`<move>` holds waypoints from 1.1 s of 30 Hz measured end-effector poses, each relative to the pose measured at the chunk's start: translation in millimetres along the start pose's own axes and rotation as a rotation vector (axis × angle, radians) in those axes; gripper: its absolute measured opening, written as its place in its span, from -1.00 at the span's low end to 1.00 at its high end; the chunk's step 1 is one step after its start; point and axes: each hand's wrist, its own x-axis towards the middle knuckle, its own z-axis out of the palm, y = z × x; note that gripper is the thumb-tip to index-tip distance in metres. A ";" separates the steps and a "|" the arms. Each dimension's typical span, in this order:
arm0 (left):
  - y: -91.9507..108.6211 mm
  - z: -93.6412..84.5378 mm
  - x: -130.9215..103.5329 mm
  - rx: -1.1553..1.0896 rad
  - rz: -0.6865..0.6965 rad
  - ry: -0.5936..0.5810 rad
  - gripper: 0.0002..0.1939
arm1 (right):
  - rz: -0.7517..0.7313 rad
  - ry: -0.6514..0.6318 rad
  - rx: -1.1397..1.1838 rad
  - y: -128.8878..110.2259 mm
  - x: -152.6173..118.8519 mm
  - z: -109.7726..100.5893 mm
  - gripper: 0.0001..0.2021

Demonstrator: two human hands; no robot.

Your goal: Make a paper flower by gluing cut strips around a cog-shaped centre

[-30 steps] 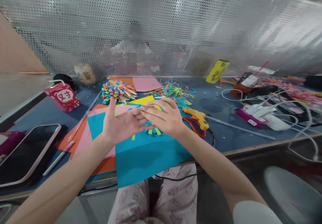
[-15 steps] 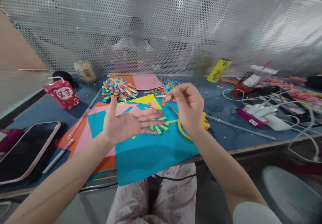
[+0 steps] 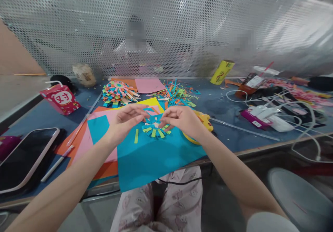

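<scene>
A round paper flower (image 3: 154,132) with blue and light green strips around its edge rests on a large blue sheet (image 3: 156,162). My left hand (image 3: 127,121) hovers at the flower's left side, its fingers loosely bent and the thumb apart from them. On the right side my right hand (image 3: 182,121) has thumb and fingertips pinched together over the flower's edge; what is between them is too small to make out. A loose green strip (image 3: 136,136) lies left of the flower. Yellow-handled scissors (image 3: 191,139) are partly hidden behind my right hand.
A fringed multicoloured paper flower (image 3: 119,92) and paper scraps (image 3: 177,93) lie behind. At left are a red drink carton (image 3: 61,99), a phone (image 3: 28,159) and a white pen (image 3: 57,164). Chargers with cables (image 3: 260,115) and a yellow can (image 3: 222,72) stand right.
My left hand has turned from palm-up and flat to bent fingers. My right hand has come down and left to the flower. The green-and-blue flower is now more visible between them.
</scene>
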 end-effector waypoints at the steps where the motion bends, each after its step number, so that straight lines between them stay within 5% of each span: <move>1: -0.8 0.2 0.0 0.045 0.015 0.009 -0.76 | -0.035 0.040 0.023 -1.2 0.1 1.0 -0.85; 5: 0.5 3.6 -1.1 0.222 0.018 -0.017 -0.84 | -0.118 0.077 0.051 -4.6 0.3 4.5 -0.95; 8: 2.0 6.0 -2.1 0.306 0.028 0.003 -0.83 | -0.109 0.001 0.042 -2.5 -1.8 9.3 -0.82; 12: 0.9 5.8 -2.4 0.304 -0.022 0.001 -0.75 | -0.194 -0.015 -0.064 4.5 -5.4 18.2 -0.73; 16: -0.2 5.3 -1.7 0.281 -0.059 -0.004 -0.73 | -0.304 0.101 -0.280 6.9 -7.0 24.1 -0.71; 23: 1.0 6.7 -1.0 0.252 -0.089 -0.023 -0.70 | -0.354 0.126 -0.372 3.2 -6.9 20.3 -0.82; 28: 1.4 5.8 -3.9 0.441 0.111 0.126 -0.63 | -0.205 0.245 -0.026 5.9 -4.1 17.2 -0.94; 33: 0.1 8.8 -8.2 0.713 0.266 0.051 -0.55 | 0.001 0.057 0.351 5.3 1.2 23.3 -0.82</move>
